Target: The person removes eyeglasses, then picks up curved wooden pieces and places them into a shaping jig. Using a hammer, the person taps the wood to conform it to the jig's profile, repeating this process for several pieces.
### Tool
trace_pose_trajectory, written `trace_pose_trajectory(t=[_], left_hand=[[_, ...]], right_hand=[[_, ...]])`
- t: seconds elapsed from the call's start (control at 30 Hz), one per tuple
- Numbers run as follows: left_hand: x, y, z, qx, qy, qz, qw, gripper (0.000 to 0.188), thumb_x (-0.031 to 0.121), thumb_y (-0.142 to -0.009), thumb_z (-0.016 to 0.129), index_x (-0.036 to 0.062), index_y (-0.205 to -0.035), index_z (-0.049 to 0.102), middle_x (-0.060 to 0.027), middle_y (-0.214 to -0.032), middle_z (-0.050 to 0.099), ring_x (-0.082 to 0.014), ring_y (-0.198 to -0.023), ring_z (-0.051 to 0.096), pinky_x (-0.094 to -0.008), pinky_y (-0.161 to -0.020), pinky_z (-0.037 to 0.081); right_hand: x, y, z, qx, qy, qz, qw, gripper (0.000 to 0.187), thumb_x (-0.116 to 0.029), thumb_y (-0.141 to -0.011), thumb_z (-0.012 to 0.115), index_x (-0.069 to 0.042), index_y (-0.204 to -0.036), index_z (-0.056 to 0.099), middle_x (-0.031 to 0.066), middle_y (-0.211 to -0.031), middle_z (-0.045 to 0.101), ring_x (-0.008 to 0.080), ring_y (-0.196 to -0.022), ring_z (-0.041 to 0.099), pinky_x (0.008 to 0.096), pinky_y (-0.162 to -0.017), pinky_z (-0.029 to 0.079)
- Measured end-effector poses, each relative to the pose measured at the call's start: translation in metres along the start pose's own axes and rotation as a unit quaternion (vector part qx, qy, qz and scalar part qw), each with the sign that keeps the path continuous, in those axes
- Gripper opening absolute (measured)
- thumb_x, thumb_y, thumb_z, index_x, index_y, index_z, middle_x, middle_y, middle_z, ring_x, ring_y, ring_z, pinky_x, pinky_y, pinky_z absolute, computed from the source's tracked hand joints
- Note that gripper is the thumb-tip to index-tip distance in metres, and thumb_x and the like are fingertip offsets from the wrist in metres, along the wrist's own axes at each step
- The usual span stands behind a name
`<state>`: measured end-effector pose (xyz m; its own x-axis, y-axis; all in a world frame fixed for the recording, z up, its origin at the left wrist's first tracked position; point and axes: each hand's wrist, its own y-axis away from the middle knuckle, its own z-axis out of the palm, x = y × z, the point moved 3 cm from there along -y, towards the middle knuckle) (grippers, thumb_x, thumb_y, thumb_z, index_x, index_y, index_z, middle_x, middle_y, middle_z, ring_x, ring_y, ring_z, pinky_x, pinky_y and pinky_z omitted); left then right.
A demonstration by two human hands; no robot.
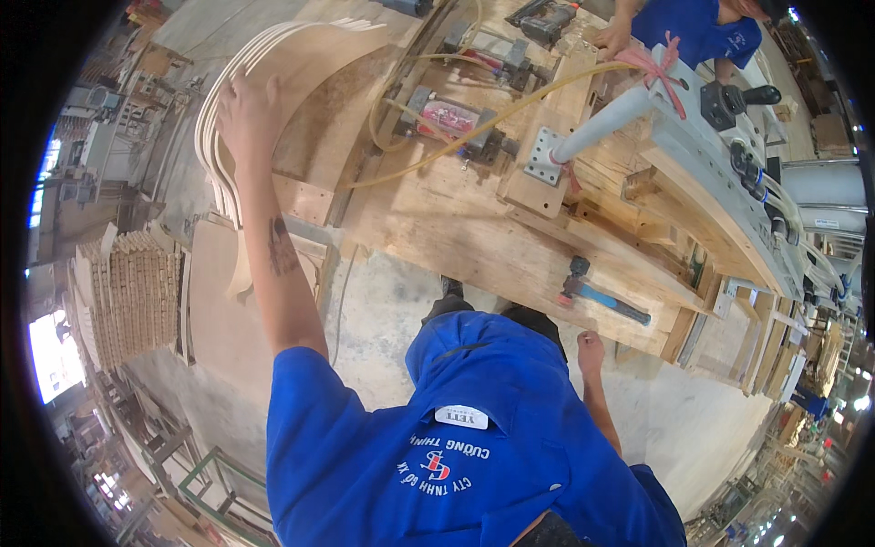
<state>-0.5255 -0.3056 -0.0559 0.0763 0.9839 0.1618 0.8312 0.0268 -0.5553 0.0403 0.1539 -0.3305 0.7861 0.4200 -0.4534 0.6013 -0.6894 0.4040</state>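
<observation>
My left hand [246, 111] reaches out to a stack of pale curved wooden boards [305, 56] at the far left. Its fingers lie over the stack's curved edge and its thumb is on the face side, gripping the uppermost board. The palm side is hidden. My right hand [591, 352] hangs closed by the bench's near edge, with nothing visible in it. The hammer [605, 294] nearest to it lies on the wooden workbench [437, 223], its handle blue and its head dark.
A grey metal press frame [706, 159] with hoses and a lever stands at right, above a curved wooden form [629, 251]. A yellow hose [510, 111] crosses clamps on the bench. Another person's hand [615, 38] is at the far side. Stacked wood strips [132, 296] stand left.
</observation>
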Motion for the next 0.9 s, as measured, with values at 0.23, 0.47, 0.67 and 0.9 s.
trace_pose_trajectory(t=[0.23,0.47,0.67,0.9], left_hand=[[-0.032,0.018,0.071,-0.081,-0.213,0.035,0.973,0.075,0.056,-0.093,0.055,0.0092,-0.15,0.037,-0.0254,-0.148,0.043,-0.0403,-0.138,0.041,-0.0543,-0.111,0.035],[-0.048,0.021,0.064,-0.045,-0.277,-0.007,0.96,0.076,0.051,-0.093,0.059,0.0151,-0.153,0.032,-0.0216,-0.152,0.04,-0.037,-0.137,0.043,-0.0509,-0.106,0.041],[-0.011,0.028,0.058,-0.076,-0.326,0.032,0.942,0.066,0.05,-0.094,0.054,0.0172,-0.15,0.039,-0.0179,-0.144,0.05,-0.035,-0.125,0.054,-0.0499,-0.093,0.049],[-0.021,0.016,0.001,-0.096,-0.152,-0.011,0.984,0.041,0.047,-0.092,0.059,0.0097,-0.098,0.076,-0.0176,-0.093,0.073,-0.0356,-0.089,0.071,-0.0479,-0.076,0.057]], right_hand=[[-0.015,0.029,0.013,-0.013,-0.011,-0.007,1.0,0.022,-0.027,-0.091,0.061,-0.006,-0.094,0.067,0.0189,-0.09,0.069,0.0365,-0.084,0.067,0.043,-0.076,0.052],[-0.043,-0.002,-0.031,0.04,-0.055,0.011,0.998,0.022,-0.026,-0.093,0.063,-0.004,-0.097,0.065,0.0186,-0.082,0.066,0.0316,-0.075,0.066,0.0394,-0.069,0.051],[-0.068,-0.013,-0.039,0.045,-0.176,-0.063,0.981,0.019,-0.02,-0.093,0.064,-0.004,-0.101,0.065,0.0141,-0.082,0.069,0.024,-0.073,0.066,0.0341,-0.07,0.052],[-0.083,-0.026,-0.049,-0.077,-0.218,-0.161,0.959,0.015,-0.015,-0.093,0.064,-0.003,-0.101,0.065,0.011,-0.084,0.068,0.0167,-0.075,0.064,0.0305,-0.069,0.051]])
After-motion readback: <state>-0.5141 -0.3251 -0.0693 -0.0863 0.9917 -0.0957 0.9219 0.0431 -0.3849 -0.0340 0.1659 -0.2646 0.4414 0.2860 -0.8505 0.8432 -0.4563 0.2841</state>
